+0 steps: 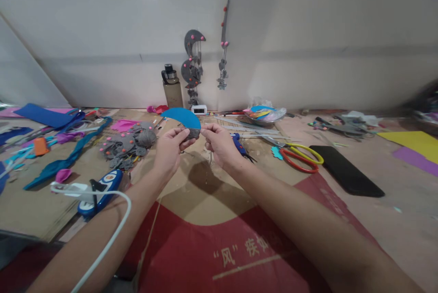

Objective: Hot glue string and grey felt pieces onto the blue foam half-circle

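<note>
A blue crescent-shaped piece (183, 117) is held up above the cardboard, a dark grey piece (193, 133) overlapping its lower right end. My left hand (173, 146) pinches both between thumb and fingers from the left. My right hand (220, 143) has thumb and forefinger pinched at the right edge of the crescent's lower end. A thin grey strand seems to hang below the right fingers; whether they grip it is too small to tell. Just beyond the right hand lies a blue tool (238, 143), partly hidden.
Scissors with red and yellow handles (299, 158) and a black phone (345, 170) lie right. Left are grey felt pieces with pink pins (125, 147), a blue-and-white device (102, 192) and a white cable (116, 238). A bottle (173, 91) stands behind; grey ornaments (192, 71) hang on the wall.
</note>
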Demonstrator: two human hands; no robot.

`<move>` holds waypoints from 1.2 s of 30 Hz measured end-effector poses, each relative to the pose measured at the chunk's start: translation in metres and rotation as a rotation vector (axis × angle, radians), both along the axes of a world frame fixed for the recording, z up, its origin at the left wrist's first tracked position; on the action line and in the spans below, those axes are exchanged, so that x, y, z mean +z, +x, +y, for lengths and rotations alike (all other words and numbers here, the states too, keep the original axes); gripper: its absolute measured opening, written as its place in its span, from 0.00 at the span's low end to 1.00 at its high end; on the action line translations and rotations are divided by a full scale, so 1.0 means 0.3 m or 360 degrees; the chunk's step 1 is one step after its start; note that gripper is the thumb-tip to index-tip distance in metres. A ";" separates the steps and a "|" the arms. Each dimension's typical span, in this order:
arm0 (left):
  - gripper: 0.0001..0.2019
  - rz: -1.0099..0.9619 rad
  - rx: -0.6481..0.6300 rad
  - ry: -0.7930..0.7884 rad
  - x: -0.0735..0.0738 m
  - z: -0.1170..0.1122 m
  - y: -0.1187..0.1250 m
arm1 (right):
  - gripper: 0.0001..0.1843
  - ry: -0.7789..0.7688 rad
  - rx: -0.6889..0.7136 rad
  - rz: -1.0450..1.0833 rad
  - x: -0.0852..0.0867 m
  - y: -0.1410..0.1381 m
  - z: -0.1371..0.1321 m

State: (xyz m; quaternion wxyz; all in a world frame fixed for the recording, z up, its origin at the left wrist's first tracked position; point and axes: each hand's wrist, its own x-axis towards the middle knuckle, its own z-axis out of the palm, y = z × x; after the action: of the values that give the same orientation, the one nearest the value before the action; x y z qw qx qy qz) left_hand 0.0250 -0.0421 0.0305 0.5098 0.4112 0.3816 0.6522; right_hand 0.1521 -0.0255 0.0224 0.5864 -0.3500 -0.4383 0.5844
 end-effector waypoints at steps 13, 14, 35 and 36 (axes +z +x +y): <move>0.03 -0.0224 -0.0325 -0.0272 -0.008 0.036 -0.035 | 0.12 -0.0115 0.0400 0.0315 0.025 0.015 -0.010; 0.03 -0.0231 -0.0332 -0.0259 -0.008 0.037 -0.035 | 0.12 -0.0115 0.0404 0.0332 0.022 0.015 -0.007; 0.11 0.1755 0.0849 0.0615 -0.032 0.049 -0.094 | 0.08 -0.0114 -0.0244 0.0105 -0.013 0.023 0.030; 0.10 0.1818 0.0715 0.0699 -0.025 0.027 -0.070 | 0.08 -0.0096 -0.0251 0.0076 -0.017 0.022 0.031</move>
State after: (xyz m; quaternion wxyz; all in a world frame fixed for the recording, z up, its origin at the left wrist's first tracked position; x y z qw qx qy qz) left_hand 0.0041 -0.0339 0.0230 -0.0181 0.6980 0.5270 0.4846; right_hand 0.1585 -0.0162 0.0172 0.6302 -0.3869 -0.3774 0.5575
